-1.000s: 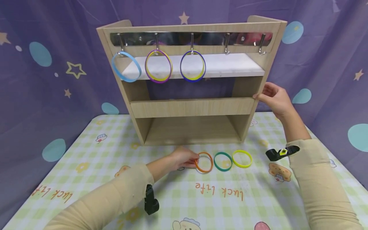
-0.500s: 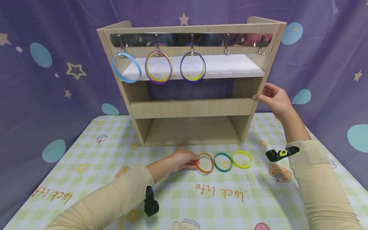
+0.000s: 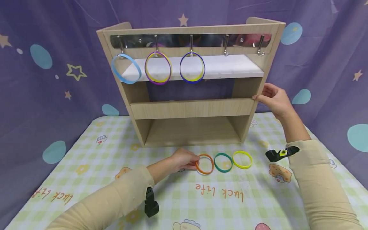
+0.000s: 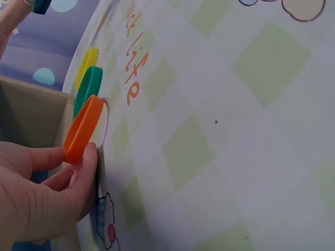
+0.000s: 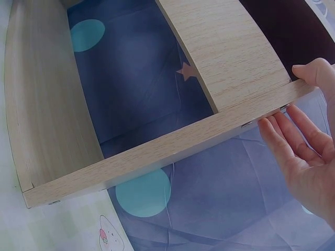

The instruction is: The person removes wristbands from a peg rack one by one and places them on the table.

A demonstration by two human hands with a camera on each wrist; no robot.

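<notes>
My left hand pinches the left edge of an orange wristband low over the table; the left wrist view shows thumb and fingers on the orange band, which is tilted. Just right of it a green wristband and a yellow wristband lie in a row. My right hand holds the right side panel of a wooden shelf, thumb on the front edge and fingers behind; the right wrist view shows this hand around the panel's edge.
A metal hook rail runs across the shelf's top. From its left hooks hang a light blue band, a purple-and-yellow pair and a dark blue-and-yellow pair. The two right hooks hold no bands. A checked cloth covers the table.
</notes>
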